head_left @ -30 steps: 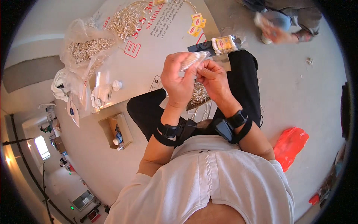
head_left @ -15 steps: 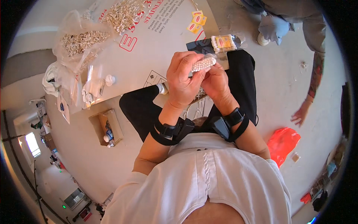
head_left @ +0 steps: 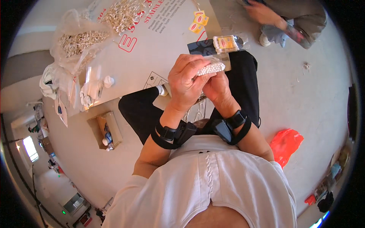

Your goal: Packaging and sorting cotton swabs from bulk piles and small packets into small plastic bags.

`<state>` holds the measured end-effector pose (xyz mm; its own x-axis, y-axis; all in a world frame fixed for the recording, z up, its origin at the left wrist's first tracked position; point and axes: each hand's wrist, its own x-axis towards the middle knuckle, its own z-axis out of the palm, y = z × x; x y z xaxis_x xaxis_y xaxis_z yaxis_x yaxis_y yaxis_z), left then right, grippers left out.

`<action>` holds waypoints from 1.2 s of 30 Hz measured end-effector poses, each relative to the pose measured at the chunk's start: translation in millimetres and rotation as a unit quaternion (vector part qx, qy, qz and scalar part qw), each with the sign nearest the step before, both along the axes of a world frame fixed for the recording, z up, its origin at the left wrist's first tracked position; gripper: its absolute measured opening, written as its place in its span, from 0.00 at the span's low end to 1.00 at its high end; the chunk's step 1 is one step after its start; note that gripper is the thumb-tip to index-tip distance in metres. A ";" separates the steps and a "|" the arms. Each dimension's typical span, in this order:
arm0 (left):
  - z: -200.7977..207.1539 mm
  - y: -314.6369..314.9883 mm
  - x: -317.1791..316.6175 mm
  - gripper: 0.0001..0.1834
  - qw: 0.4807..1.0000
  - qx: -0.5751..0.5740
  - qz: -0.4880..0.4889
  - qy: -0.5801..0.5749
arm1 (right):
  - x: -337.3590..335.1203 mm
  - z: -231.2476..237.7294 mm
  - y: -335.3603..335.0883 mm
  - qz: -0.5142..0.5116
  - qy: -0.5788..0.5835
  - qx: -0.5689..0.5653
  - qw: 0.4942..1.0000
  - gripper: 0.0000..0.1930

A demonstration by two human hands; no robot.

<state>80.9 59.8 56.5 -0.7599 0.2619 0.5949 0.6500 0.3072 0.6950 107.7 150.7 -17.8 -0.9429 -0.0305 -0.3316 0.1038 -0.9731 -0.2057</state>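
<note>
Swab bundle (head_left: 211,68): white tips turned more toward wearer than 1.0 s ago; sits wearer-side of yellow-labelled pack (head_left: 226,44). Left hand (head_left: 186,77): grip closed on bundle. Right hand (head_left: 218,87): underneath, cannot tell closure. Co-worker's hand (head_left: 262,13), earlier extended downward, now beyond pack.

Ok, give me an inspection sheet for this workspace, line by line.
Surface: pale board with red and black print.
Job's things: swab bundle in hand; swab pack near the right knee; loose swabs heaped on the board; clear bag of swabs; yellow labels.
Clutter: red plastic bag and open cardboard box on the floor.
Hands: left hand grips the bundle; right hand is against its underside, grip partly hidden.
Cables: nothing seen for certain.
Surroundings: another person's hand, upper right.
</note>
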 end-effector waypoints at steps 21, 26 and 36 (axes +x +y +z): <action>32.4 -27.2 9.3 0.07 0.966 -0.208 -0.136 -0.070 | 32.1 91.8 59.9 -0.034 0.284 0.860 0.423 0.04; 25.9 -33.9 14.8 0.07 0.973 -0.160 -0.147 -0.081 | 30.6 88.8 47.6 -0.026 0.291 0.837 0.462 0.06; 23.5 -15.1 9.1 0.07 0.972 -0.111 -0.204 -0.029 | 67.0 85.6 100.1 -0.030 0.244 0.805 0.540 0.07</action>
<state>90.1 44.7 80.0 -0.5964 0.6653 0.4491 0.7114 0.1789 0.6797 174.7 250.8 67.8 -0.9133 -0.0370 0.4056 -0.3664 0.5096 -0.7785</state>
